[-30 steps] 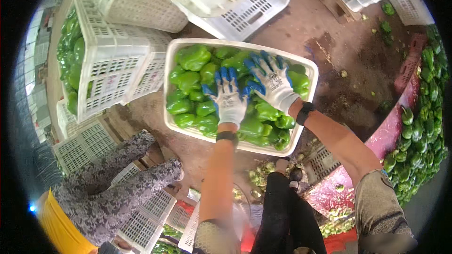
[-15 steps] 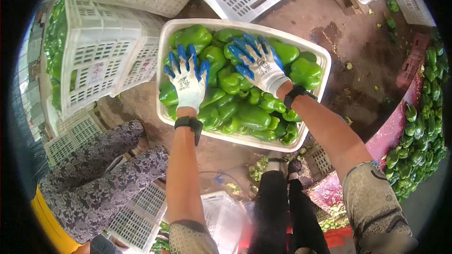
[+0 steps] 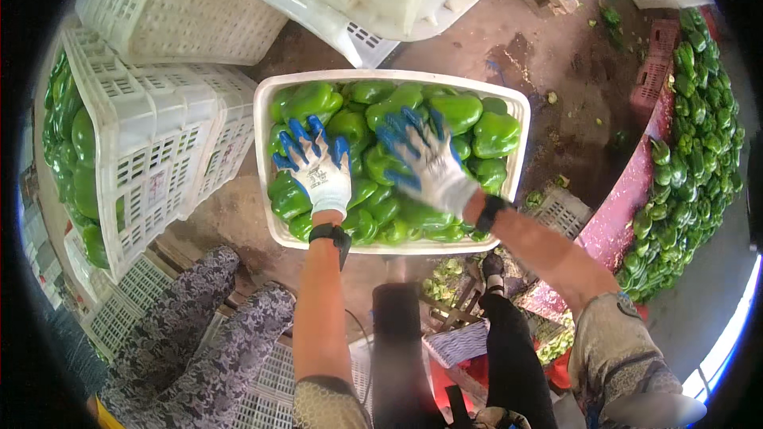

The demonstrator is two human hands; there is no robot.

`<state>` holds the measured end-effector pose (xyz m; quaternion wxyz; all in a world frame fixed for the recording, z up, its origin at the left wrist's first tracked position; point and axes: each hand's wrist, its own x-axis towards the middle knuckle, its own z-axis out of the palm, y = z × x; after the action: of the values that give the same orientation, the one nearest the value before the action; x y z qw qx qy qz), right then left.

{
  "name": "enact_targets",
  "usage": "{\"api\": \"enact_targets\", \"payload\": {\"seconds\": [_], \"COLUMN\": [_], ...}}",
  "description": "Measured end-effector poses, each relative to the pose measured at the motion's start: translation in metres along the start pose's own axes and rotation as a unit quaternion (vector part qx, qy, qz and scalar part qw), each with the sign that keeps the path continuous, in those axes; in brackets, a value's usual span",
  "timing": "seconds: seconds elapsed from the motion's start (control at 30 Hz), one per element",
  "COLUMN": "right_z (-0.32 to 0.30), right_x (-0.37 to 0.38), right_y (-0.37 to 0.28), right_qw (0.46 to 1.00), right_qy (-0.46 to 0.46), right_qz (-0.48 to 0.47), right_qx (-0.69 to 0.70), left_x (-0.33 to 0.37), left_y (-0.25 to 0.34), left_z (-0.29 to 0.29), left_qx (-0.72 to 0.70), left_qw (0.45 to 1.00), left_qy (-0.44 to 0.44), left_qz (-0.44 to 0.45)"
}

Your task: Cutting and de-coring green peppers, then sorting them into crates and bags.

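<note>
Far left there's a bunch of white crates (image 3: 107,115) with green peppers showing inside, and below them a co-worker's patterned trousers (image 3: 179,342). Next comes the left hand (image 3: 315,171), gloved, palm down on the left part of the tub (image 3: 389,75), fingers spread wide and not closed around anything. The peppers (image 3: 457,114) fill that tub in a loose heap, most of the way up to the rim. Right hand (image 3: 433,160) is over the middle, also gloved and spread out; it's blurry, so can't tell if it's touching or just above, but nothing looks gripped. Way over right is a long pile (image 3: 687,183) of more green ones

Handling guess: each pepper is light and firm but hollow, so a hard squeeze could crack it, and that shiny skin is probably slick. Best hold is fingers around the fat shoulders, not the stem. The full tub is likely heavy, so grab the rim at 2 opposite ends

Counts, left to right: at least 2 crates in that left group (edges blend together), 2 patterned legs, 2 gloved hands, 1 tub, more than 15 peppers showing in it, 1 pile with too many to count
</note>
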<state>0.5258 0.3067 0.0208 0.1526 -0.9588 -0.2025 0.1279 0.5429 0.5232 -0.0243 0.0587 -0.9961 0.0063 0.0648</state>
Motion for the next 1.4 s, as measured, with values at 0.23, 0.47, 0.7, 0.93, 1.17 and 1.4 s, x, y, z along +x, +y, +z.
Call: {"api": "enact_targets", "payload": {"seconds": [0.23,0.47,0.7,0.93,1.17,1.4], "right_z": [0.042,0.03,-0.001,0.009,-0.014,0.068], "right_x": [-0.03,-0.04,-0.069,-0.063,-0.125,-0.15], "right_y": [-0.007,-0.003,0.042,0.037,0.095,0.112], "right_qw": [0.994,0.996,0.992,0.993,0.895,0.762], "right_qy": [0.026,-0.065,-0.109,-0.105,0.21,0.042], "right_qz": [-0.043,-0.025,0.014,0.006,0.319,0.465], "right_qx": [0.093,0.062,0.06,0.059,0.23,0.449], "left_x": [0.014,-0.032,-0.061,-0.059,-0.022,0.009], "left_y": [0.011,-0.032,-0.014,-0.038,-0.081,-0.149], "left_z": [-0.029,-0.053,-0.001,0.006,-0.066,0.024], "left_qx": [-0.045,-0.138,0.024,0.024,-0.185,-0.384], "left_qw": [0.998,0.99,0.997,0.998,0.973,0.858], "left_qy": [0.037,0.028,0.056,0.046,0.126,-0.137], "left_qz": [0.015,-0.008,-0.05,-0.035,-0.058,-0.312]}}
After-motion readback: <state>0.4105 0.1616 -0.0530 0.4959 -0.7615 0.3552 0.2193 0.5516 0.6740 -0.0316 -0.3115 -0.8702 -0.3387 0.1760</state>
